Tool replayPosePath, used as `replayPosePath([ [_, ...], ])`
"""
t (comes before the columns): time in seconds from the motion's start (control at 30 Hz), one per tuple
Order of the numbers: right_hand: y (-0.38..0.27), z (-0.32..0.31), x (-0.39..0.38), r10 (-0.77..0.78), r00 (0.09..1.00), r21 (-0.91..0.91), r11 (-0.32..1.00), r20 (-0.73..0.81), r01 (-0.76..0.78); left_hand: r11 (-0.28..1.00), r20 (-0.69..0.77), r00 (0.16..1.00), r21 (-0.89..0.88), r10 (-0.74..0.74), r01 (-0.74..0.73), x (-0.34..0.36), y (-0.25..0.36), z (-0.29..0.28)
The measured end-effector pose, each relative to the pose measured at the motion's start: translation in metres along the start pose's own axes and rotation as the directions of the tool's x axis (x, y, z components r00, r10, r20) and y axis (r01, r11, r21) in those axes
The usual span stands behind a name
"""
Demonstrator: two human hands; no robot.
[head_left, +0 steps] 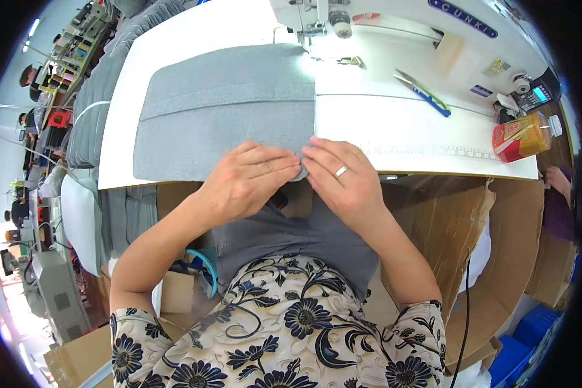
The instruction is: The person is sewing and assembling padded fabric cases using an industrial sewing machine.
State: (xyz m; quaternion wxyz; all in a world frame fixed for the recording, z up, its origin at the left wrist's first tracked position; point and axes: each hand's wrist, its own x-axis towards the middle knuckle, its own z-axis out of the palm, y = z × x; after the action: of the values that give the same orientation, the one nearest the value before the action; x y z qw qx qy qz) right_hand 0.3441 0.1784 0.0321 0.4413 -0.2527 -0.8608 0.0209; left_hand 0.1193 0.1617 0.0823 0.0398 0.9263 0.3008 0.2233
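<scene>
A grey fabric panel (pixel 207 129) with a seam across it lies on the white sewing table, its far right corner by the needle area of the sewing machine (pixel 317 26). At the panel's near right corner my left hand (pixel 249 178) has its fingers pressed together on the cloth. My right hand (pixel 346 181), with a ring on one finger, pinches the same corner from the right side. Both sets of fingertips almost meet there, over the table's front edge. What lies under the fingers is hidden.
Thread snips (pixel 427 94) with blue-green handles lie right of the machine's needle. A red-and-yellow jar (pixel 520 137) stands at the table's right end, near a control panel (pixel 538 96). Stacked grey panels (pixel 97 110) are on the left. A cardboard box (pixel 456 220) sits below the table.
</scene>
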Motion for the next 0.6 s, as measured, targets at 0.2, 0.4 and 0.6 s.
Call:
replayPosePath([
  [0.2,0.001,-0.001,0.004,-0.041,0.996,0.021,0.999,0.077,0.039,0.999,0.021,1.000,-0.035,-0.003,0.004,0.001,0.001,-0.005],
  [0.4,0.008,-0.008,0.003,-0.036,0.994,0.027,0.999,0.107,0.033,0.998,0.084,0.996,-0.053,-0.011,0.016,0.012,0.000,-0.008],
  [0.6,0.015,-0.023,0.003,-0.061,0.988,0.029,0.998,0.141,0.058,0.970,0.123,0.978,-0.155,-0.166,0.184,0.038,-0.006,-0.022],
])
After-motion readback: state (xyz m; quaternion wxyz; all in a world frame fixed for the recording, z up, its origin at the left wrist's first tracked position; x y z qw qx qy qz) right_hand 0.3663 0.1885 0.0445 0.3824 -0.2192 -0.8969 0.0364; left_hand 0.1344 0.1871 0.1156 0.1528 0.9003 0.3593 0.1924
